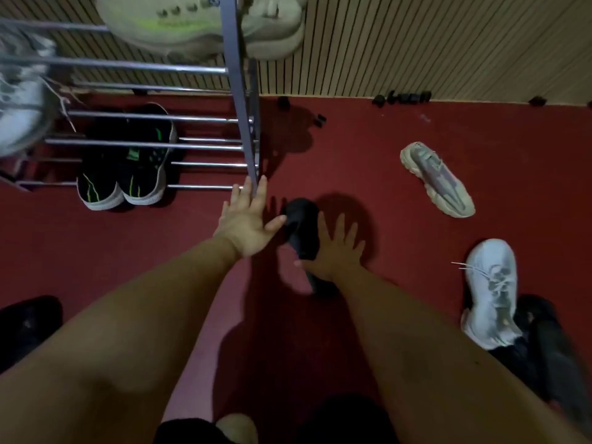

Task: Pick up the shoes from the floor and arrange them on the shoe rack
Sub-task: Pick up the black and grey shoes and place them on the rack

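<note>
Both hands are spread wide, left hand (246,221) and right hand (333,251) flanking the black shoe (299,224) on the floor, probably for a two-handed scoop. The rack (144,70) is just beyond the left fingertips.

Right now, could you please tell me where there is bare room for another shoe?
On the low shelf, the bars between the black-green pair and the rack post are bare. Open red floor lies between the post and the beige sneaker. Crowded at lower right, around the white sneaker.
</note>
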Action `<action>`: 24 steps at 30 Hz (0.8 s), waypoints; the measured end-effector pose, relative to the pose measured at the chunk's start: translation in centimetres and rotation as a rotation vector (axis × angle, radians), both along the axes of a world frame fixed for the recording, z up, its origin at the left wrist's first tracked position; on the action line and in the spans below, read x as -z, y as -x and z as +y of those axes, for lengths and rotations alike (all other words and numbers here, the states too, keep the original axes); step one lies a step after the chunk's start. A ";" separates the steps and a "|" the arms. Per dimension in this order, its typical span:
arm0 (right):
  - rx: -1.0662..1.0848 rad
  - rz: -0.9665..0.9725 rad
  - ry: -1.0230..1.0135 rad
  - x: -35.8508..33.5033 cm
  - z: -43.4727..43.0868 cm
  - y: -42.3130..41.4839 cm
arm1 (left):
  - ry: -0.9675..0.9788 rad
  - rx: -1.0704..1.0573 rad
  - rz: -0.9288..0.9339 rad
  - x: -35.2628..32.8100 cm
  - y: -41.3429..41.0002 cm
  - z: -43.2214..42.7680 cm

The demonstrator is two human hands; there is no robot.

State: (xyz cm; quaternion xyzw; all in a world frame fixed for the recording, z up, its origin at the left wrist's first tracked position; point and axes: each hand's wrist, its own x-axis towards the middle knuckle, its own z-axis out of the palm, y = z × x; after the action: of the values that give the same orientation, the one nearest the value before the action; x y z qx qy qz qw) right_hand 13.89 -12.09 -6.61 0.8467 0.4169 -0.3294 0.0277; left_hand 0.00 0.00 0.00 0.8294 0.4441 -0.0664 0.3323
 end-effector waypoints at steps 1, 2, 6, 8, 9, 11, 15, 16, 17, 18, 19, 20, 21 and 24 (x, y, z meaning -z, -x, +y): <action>0.004 0.016 0.028 1.0 0.2 0.3 | -0.019 -0.001 0.015 0.7 0.2 0.1; 0.014 0.032 0.047 1.9 0.4 0.5 | -0.028 -0.005 0.026 1.3 0.4 0.3; 0.045 0.056 0.136 5.3 0.0 0.8 | 0.013 -0.065 0.025 3.5 1.1 -0.1; 0.045 0.031 0.162 6.1 -0.7 0.6 | 0.033 -0.096 0.023 4.1 1.4 -0.5; 0.030 0.008 0.167 6.3 -1.0 0.5 | 0.047 -0.114 0.019 4.4 1.6 -0.8; -0.005 -0.031 0.163 6.6 -1.6 0.4 | 0.079 -0.149 0.025 4.8 1.7 -1.3; -0.010 -0.003 0.168 5.9 -1.9 -0.1 | 0.172 -0.273 0.018 4.6 1.6 -2.1; 0.022 0.064 0.163 5.4 -1.8 -0.4 | 0.199 -0.313 0.005 4.3 1.4 -2.4; 0.071 0.167 0.144 4.7 -1.7 -0.7 | 0.223 -0.356 -0.013 3.8 1.2 -2.6; 0.146 0.293 0.085 3.6 -1.6 -0.8 | 0.241 -0.400 -0.041 3.2 1.1 -2.7; 0.261 0.443 -0.009 2.4 -1.7 -0.8 | 0.257 -0.444 -0.074 2.5 1.0 -2.9; 0.415 0.621 -0.131 1.0 -1.8 -0.8 | 0.268 -0.490 -0.126 1.8 0.9 -3.0; 0.588 0.819 -0.227 -0.4 -2.1 -0.7 | 0.283 -0.545 -0.189 0.9 0.8 -3.0; 0.943 1.339 -0.421 -2.7 -3.5 -1.2 | 0.358 -0.724 -0.375 -1.7 0.3 -3.3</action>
State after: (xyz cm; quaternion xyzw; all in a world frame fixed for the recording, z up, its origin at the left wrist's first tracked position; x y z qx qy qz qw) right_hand 15.08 -15.58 -3.94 0.5455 0.0011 -0.6542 -0.5239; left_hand -0.27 -3.32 1.74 0.5475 0.6196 0.1298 0.5472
